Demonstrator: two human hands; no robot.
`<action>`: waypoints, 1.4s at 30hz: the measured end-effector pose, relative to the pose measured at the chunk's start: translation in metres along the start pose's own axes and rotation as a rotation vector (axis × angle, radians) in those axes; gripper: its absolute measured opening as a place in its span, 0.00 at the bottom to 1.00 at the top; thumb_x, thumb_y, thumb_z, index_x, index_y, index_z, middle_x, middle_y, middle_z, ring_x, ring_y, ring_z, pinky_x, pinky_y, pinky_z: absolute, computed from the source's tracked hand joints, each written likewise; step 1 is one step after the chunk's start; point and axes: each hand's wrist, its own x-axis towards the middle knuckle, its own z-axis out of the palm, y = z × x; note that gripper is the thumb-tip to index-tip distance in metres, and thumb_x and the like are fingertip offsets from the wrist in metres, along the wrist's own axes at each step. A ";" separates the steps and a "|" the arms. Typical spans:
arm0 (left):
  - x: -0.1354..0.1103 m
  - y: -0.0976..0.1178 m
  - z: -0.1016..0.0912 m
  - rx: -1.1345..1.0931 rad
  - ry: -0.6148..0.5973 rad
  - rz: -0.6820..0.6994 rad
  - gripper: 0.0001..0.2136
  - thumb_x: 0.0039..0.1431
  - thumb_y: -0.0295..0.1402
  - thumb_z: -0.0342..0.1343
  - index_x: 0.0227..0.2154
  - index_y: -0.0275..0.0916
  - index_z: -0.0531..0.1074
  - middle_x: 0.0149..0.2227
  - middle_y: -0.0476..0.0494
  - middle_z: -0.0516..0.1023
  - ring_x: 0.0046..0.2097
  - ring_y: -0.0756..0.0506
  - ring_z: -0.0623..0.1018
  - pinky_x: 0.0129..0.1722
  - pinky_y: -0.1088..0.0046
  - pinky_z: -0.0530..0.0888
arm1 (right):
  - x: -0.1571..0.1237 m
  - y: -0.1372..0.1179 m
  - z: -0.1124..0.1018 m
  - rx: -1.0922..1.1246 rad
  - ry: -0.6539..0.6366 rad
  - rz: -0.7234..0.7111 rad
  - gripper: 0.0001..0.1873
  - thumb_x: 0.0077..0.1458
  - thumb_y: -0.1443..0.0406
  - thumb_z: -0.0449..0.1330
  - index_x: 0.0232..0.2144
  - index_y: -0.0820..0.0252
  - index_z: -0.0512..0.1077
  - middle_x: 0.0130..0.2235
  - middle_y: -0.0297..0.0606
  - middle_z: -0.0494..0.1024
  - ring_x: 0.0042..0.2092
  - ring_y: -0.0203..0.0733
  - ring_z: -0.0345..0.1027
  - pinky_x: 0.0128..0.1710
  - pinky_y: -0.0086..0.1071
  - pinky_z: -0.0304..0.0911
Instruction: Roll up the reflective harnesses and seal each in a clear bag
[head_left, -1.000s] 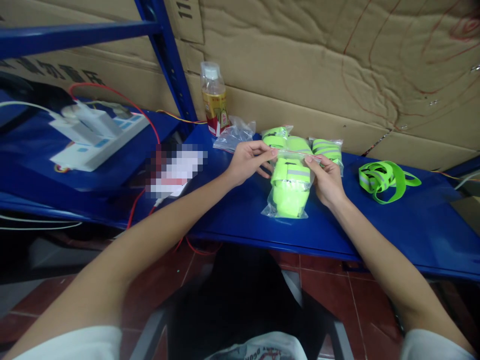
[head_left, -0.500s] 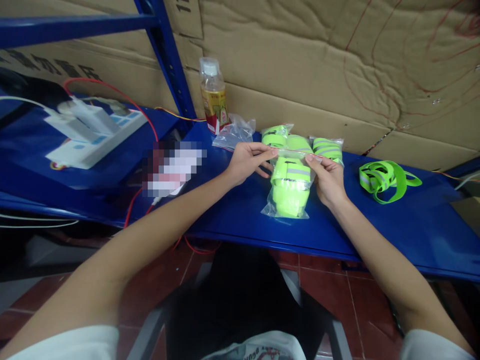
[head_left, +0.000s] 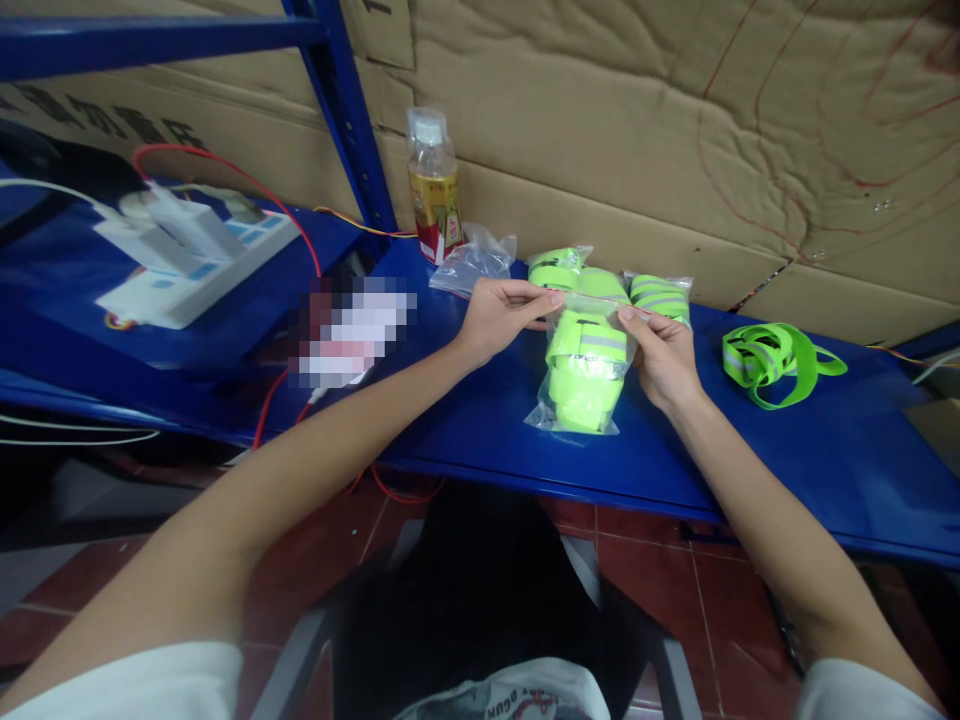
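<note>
A clear plastic bag (head_left: 581, 375) filled with folded neon-green reflective bands lies on the blue shelf (head_left: 480, 420). My left hand (head_left: 501, 318) pinches the left end of the bag's top edge. My right hand (head_left: 663, 352) pinches the right end of that same edge. Behind the bag lie two more filled bags, one at the left (head_left: 556, 268) and one at the right (head_left: 661, 293).
A loose neon-green band (head_left: 776, 357) lies to the right on the shelf. An empty clear bag (head_left: 474, 268) and a drink bottle (head_left: 434, 186) stand at the back by the cardboard wall. A white power strip (head_left: 187, 262) with red cable sits at the left.
Both hands keep their pinch on the bag's top edge with hardly any shift. The camera has tilted slightly, so everything sits a little to the right.
</note>
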 end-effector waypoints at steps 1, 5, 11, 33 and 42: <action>0.000 0.000 0.000 0.000 0.003 -0.005 0.18 0.49 0.47 0.77 0.35 0.38 0.87 0.38 0.40 0.88 0.39 0.45 0.87 0.38 0.69 0.86 | 0.000 0.000 0.000 -0.001 0.001 0.002 0.12 0.51 0.51 0.78 0.35 0.47 0.87 0.40 0.34 0.89 0.41 0.46 0.82 0.41 0.42 0.79; 0.000 0.000 0.000 0.011 0.004 -0.030 0.19 0.49 0.48 0.77 0.36 0.37 0.86 0.37 0.39 0.88 0.38 0.45 0.87 0.37 0.68 0.86 | 0.000 0.001 -0.001 -0.016 -0.007 0.001 0.13 0.51 0.50 0.78 0.36 0.47 0.87 0.41 0.35 0.89 0.43 0.47 0.82 0.41 0.43 0.80; 0.000 0.001 0.000 0.025 0.004 -0.028 0.21 0.49 0.49 0.76 0.35 0.36 0.85 0.36 0.39 0.87 0.35 0.46 0.86 0.34 0.70 0.85 | -0.001 0.001 0.001 -0.016 -0.014 -0.010 0.14 0.51 0.49 0.78 0.36 0.47 0.87 0.40 0.35 0.89 0.42 0.47 0.83 0.41 0.43 0.80; 0.005 -0.007 -0.001 -0.030 0.003 -0.090 0.18 0.43 0.43 0.79 0.29 0.34 0.82 0.32 0.44 0.85 0.32 0.50 0.81 0.30 0.75 0.78 | 0.001 -0.005 -0.002 0.005 -0.058 0.063 0.15 0.46 0.50 0.81 0.34 0.48 0.87 0.41 0.36 0.89 0.44 0.45 0.83 0.44 0.40 0.80; 0.009 -0.001 -0.006 -0.003 -0.175 -0.331 0.09 0.51 0.35 0.73 0.31 0.34 0.84 0.30 0.44 0.83 0.30 0.50 0.81 0.28 0.74 0.78 | -0.002 -0.012 -0.002 -0.035 -0.075 0.046 0.12 0.48 0.52 0.79 0.33 0.48 0.87 0.38 0.36 0.89 0.43 0.47 0.84 0.43 0.41 0.79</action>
